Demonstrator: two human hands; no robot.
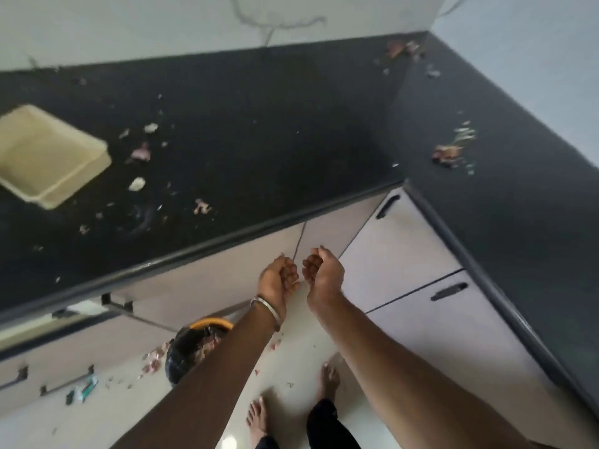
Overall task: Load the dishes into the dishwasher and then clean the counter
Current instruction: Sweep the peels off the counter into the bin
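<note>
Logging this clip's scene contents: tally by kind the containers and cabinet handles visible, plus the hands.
Cream tray on the counter: 1
Bin on the floor: 1
Black cabinet handles: 2
Hands, left hand and right hand: 2
Total: 6

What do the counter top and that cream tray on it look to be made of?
Counter top: likely polished dark stone, perhaps granite; it is glossy and mirrors the wall. Cream tray: probably matte plastic, going by its uniform colour and rounded moulded corners and rim. Blur leaves both uncertain.
</note>
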